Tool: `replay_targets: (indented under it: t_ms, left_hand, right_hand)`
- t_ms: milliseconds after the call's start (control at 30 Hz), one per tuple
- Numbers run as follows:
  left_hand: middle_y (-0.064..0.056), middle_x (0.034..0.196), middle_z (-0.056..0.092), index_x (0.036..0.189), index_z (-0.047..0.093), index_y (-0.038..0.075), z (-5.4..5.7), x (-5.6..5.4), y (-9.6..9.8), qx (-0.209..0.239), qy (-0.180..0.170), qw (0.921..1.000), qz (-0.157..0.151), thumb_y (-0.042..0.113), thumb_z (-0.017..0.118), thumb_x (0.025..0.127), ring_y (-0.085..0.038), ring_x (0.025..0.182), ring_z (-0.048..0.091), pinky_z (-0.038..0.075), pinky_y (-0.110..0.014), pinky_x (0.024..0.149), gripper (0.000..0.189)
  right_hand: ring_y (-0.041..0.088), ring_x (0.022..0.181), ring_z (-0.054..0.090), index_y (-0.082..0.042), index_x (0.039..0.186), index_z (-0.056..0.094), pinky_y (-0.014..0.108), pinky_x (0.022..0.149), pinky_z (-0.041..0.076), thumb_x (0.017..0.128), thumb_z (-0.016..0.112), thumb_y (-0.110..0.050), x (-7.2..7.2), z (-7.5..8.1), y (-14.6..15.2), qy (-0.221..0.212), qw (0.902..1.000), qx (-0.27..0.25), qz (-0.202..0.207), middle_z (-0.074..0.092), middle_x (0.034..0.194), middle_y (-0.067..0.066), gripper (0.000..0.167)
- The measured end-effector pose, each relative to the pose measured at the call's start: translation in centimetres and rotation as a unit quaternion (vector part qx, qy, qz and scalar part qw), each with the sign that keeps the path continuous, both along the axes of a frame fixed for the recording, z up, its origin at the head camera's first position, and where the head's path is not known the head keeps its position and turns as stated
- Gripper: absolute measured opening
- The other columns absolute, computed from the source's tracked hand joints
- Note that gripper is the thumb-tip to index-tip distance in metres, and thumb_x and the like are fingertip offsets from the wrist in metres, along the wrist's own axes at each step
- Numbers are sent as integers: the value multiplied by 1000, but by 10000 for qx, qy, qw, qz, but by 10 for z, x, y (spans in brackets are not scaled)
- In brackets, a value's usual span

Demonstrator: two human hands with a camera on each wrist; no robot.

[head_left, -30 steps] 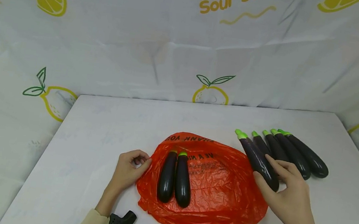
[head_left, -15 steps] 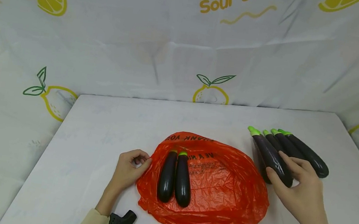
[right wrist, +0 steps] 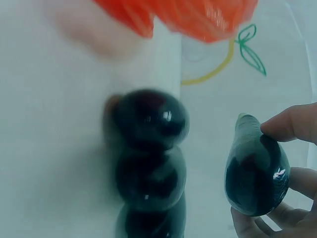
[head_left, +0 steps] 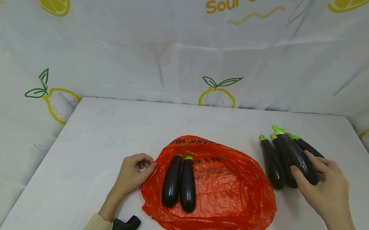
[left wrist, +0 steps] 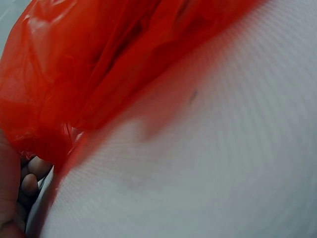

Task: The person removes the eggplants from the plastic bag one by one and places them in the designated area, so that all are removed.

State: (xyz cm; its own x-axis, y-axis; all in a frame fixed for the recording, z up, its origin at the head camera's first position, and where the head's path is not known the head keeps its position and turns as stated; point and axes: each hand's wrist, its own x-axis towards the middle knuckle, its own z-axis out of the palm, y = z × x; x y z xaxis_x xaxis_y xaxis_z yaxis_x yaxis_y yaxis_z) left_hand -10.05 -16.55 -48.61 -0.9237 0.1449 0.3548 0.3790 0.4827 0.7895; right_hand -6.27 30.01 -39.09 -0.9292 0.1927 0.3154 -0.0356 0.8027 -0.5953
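Note:
My right hand [head_left: 329,190] holds a dark purple eggplant [head_left: 295,153] with a bright green stem end, thumb on one side and fingers on the other. In the right wrist view this held eggplant [right wrist: 255,173] is apart from the other eggplants [right wrist: 151,178]. Below and beside it on the table lie several more eggplants [head_left: 271,164], partly hidden by it and the hand. My left hand [head_left: 134,172] pinches the left edge of a flattened red plastic bag [head_left: 225,200]. Two eggplants [head_left: 172,182] lie side by side on the bag's left part.
The white table [head_left: 99,131] runs back to a hanging white cloth [head_left: 127,46] printed with lemons and lettering. Black camera mounts [head_left: 126,226] stick out from both wrists near the table's front.
My right hand has carried the held eggplant to the right, across the other eggplants, uncovering the leftmost ones. The left hand, the bag and the two eggplants on it have stayed put.

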Motion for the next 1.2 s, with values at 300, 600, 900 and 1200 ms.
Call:
replay_targets:
  t_ms: [300,600,900,1200]
  left_hand:
    - [-1,74,70,86,75,10,0,0,0,-6,-45,10000,48,5,78,85,-8,68,52,48,-21,64,6]
    - [2,73,69,87,75,11,1,0,0,46,-113,9999,7,9,78,86,-5,68,53,49,-21,64,4]
    - [3,71,69,84,74,16,1,0,0,15,-116,9999,60,7,77,86,-3,67,52,48,-22,62,9]
    - [3,72,69,84,74,15,0,-1,-1,33,-6,10000,-19,6,77,86,-3,67,53,48,-21,62,10]
  right_hand:
    - [-25,83,34,12,128,63,-6,66,30,83,76,-10,-10,-4,27,241,9996,-62,-149,57,118,38,51]
    - [-16,76,44,12,135,57,0,57,27,88,71,-17,-21,-6,55,-183,9980,165,-583,52,126,42,57]
    - [-24,76,25,8,141,53,6,48,33,92,66,-20,-30,-4,70,-499,9954,-166,-805,50,133,42,59]
    - [-5,87,44,4,148,47,3,52,31,95,62,-22,-38,-10,82,-895,9886,-340,-1161,45,146,42,60]
